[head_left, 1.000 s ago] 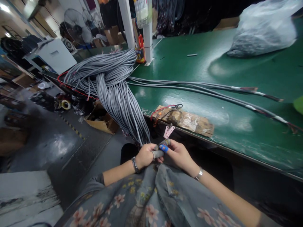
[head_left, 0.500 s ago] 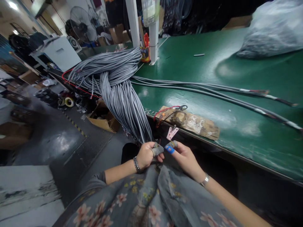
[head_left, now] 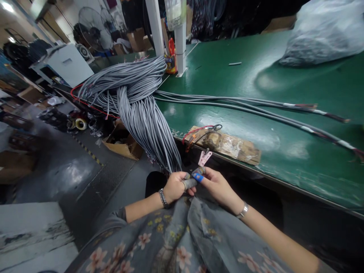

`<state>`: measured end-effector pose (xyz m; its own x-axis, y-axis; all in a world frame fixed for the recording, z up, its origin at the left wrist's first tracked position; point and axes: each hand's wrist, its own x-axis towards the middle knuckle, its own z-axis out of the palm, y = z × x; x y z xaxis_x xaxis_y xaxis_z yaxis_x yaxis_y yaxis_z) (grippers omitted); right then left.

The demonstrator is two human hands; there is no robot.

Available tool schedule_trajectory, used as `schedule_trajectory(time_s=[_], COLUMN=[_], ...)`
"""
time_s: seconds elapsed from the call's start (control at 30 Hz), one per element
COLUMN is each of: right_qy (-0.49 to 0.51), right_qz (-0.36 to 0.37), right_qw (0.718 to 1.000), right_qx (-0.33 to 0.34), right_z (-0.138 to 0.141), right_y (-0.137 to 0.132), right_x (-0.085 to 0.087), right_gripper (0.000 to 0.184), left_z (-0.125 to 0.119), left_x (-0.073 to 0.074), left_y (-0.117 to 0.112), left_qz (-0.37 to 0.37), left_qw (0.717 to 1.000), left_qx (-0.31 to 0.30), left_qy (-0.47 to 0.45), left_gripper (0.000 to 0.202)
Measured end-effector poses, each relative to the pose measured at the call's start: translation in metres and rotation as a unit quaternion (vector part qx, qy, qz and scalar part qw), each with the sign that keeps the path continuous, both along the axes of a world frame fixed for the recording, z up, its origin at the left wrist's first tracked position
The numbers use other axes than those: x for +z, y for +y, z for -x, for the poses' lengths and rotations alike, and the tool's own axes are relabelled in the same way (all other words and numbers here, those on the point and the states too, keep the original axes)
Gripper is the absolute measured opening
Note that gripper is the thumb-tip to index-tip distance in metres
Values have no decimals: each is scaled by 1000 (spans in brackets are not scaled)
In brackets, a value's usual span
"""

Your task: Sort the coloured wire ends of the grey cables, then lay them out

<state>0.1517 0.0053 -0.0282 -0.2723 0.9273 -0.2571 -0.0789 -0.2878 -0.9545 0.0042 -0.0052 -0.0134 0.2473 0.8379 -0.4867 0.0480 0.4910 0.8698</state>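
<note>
My left hand is closed in a pinch in front of my apron, with grey wrapping on its fingers. My right hand pinches close beside it, blue tape round the thumb, and the fingertips of both hands meet or nearly meet. What lies between the fingers is too small and covered to make out. Just behind my left hand, a thick bundle of grey cables hangs over the bench edge; whether one cable runs into the hand is hidden. A pink clip sits just above my right fingers, at the edge.
On the green bench lies a worn wooden board with red and black leads. Several grey cables with stripped ends stretch to the right. A plastic bag stands at back right, a white post behind, a cardboard box below.
My right hand has moved slightly left, and its fingertips now come closer to those of my left hand. The whole view has shifted a little; the cables and board lie as before.
</note>
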Motion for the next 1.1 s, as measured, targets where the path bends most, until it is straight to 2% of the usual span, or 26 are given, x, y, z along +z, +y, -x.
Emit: schedule_trajectory(time_s=[0.23, 0.47, 0.53, 0.6, 0.7, 0.77, 0.9, 1.1], right_qy=[68, 148, 158, 139, 77, 42, 45, 141], right_qz=[47, 126, 139, 132, 79, 46, 43, 145], right_qw=[995, 973, 971, 979, 994, 998, 998, 974], right_qx=[-53, -125, -111, -67, 2, 14, -19, -100], right_z=[4, 7, 5, 3, 1, 1, 4, 11], right_y=[-4, -4, -2, -1, 0, 1, 1, -2], right_x=[-4, -7, -5, -1, 4, 6, 1, -5], right_gripper=[42, 39, 41, 45, 49, 46, 44, 43], left_z=[1, 2, 2, 3, 3, 3, 4, 2], left_x=[-8, -5, -3, -2, -4, -5, -4, 2], left_y=[0, 2, 2, 2, 3, 3, 3, 4], left_qz=[4, 24, 30, 33, 33, 35, 42, 44], left_qw=[999, 999, 999, 999, 999, 999, 999, 999], left_qx=[44, 14, 9, 0, -16, -23, -19, -11], left_qy=[-27, -28, -27, -29, -25, -22, -21, -22], left_gripper=[53, 50, 48, 47, 45, 44, 43, 47])
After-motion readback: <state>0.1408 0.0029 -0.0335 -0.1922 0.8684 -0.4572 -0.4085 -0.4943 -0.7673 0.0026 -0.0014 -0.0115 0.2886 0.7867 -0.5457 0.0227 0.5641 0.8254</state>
